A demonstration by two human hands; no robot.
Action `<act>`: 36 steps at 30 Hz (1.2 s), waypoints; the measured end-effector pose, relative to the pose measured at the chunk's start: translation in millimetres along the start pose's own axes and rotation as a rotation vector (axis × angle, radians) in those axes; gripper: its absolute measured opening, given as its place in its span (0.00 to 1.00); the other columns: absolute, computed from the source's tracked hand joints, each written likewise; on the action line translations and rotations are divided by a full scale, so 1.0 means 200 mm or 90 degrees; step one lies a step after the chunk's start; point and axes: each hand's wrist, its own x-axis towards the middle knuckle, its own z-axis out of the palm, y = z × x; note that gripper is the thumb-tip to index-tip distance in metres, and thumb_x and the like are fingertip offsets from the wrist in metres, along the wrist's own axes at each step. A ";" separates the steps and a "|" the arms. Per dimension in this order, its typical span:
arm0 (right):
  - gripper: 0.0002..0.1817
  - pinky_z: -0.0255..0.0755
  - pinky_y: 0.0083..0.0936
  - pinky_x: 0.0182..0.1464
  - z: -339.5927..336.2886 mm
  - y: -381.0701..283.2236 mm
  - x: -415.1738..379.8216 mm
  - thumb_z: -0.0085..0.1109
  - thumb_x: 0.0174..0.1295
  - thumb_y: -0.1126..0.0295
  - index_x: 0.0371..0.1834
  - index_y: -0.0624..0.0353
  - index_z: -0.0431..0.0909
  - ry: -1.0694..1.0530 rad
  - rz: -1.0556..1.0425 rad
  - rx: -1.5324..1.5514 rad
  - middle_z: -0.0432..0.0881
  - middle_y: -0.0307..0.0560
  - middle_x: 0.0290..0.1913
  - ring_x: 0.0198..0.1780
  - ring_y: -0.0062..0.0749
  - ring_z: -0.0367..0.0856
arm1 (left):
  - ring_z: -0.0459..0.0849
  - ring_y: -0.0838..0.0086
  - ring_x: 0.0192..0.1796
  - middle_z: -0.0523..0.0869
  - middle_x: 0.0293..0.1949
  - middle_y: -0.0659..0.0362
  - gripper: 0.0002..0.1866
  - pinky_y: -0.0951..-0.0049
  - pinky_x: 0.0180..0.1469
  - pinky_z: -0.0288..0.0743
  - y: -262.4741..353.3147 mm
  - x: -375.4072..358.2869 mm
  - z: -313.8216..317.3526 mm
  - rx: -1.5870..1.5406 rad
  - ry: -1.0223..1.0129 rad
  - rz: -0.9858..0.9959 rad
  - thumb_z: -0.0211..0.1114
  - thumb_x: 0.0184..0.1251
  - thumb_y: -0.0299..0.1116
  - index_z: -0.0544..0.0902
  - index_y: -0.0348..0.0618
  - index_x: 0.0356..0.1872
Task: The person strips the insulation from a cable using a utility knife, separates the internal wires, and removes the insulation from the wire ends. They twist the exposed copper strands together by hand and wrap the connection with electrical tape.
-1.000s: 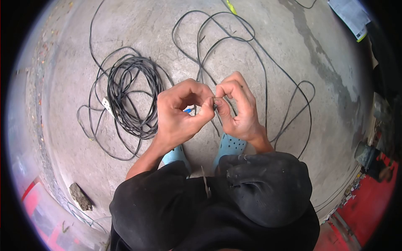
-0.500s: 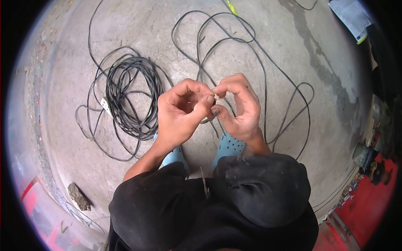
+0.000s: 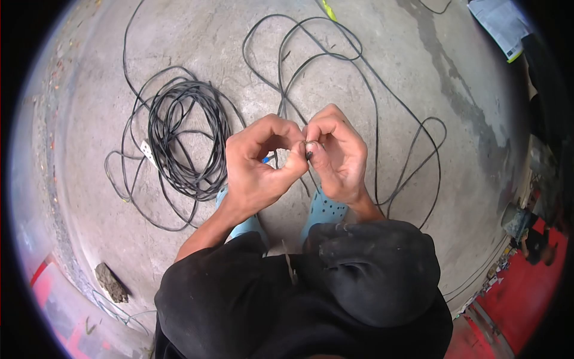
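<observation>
My left hand (image 3: 254,164) and my right hand (image 3: 342,155) meet in front of me above the floor, thumbs and forefingers pinched together. Between the fingertips a small dark end of a black cable (image 3: 309,155) shows; most of it is hidden by the fingers. Through the loop of my left thumb and forefinger a bit of blue (image 3: 266,159) is visible, too small to tell what it is. To the left of my left hand lies a large coil of black cable (image 3: 160,137) on the concrete floor.
A white power strip (image 3: 147,152) lies by the coil. Loose cable loops (image 3: 376,119) spread ahead and to the right. My blue clogs (image 3: 326,209) stand below my hands. A stone (image 3: 112,283) lies at lower left, a printed sheet (image 3: 500,25) at upper right.
My fingertips have closed tighter together, with the right thumb moved up against the left fingers. The cable end is now more covered, and the blue bit has come into view.
</observation>
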 end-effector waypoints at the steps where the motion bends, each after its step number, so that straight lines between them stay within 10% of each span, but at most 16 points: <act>1: 0.05 0.66 0.23 0.43 0.01 0.00 0.00 0.61 0.66 0.74 0.39 0.63 0.76 -0.002 0.007 0.037 0.72 0.44 0.39 0.38 0.24 0.69 | 0.86 0.80 0.38 0.87 0.34 0.60 0.04 0.79 0.44 0.82 0.00 0.00 0.01 -0.041 0.015 -0.022 0.68 0.63 0.18 0.82 0.32 0.37; 13: 0.07 0.66 0.16 0.38 0.08 0.03 -0.02 0.55 0.76 0.70 0.43 0.63 0.74 0.018 0.097 0.216 0.72 0.40 0.41 0.37 0.17 0.69 | 0.83 0.80 0.36 0.84 0.35 0.60 0.03 0.75 0.41 0.82 -0.04 0.01 -0.03 -0.377 0.008 -0.248 0.60 0.73 0.21 0.80 0.33 0.42; 20: 0.07 0.72 0.18 0.39 0.06 0.03 0.01 0.61 0.73 0.73 0.45 0.65 0.76 0.020 0.080 0.160 0.78 0.41 0.40 0.40 0.19 0.76 | 0.83 0.78 0.36 0.85 0.37 0.57 0.08 0.74 0.41 0.83 -0.01 0.01 -0.07 -0.165 -0.031 -0.068 0.62 0.75 0.22 0.81 0.31 0.50; 30: 0.09 0.76 0.19 0.42 0.04 0.00 -0.02 0.60 0.73 0.76 0.51 0.67 0.75 0.020 0.119 0.196 0.82 0.45 0.43 0.43 0.21 0.79 | 0.84 0.79 0.37 0.84 0.34 0.59 0.05 0.76 0.43 0.80 0.00 0.00 -0.08 -0.238 -0.053 -0.149 0.62 0.77 0.25 0.79 0.33 0.46; 36: 0.18 0.78 0.21 0.40 -0.06 -0.07 0.09 0.65 0.59 0.85 0.52 0.59 0.85 -0.036 -0.204 -0.245 0.83 0.45 0.44 0.40 0.28 0.82 | 0.84 0.78 0.38 0.84 0.36 0.59 0.06 0.70 0.43 0.85 0.00 0.00 -0.11 -0.194 -0.077 -0.133 0.61 0.78 0.28 0.79 0.34 0.46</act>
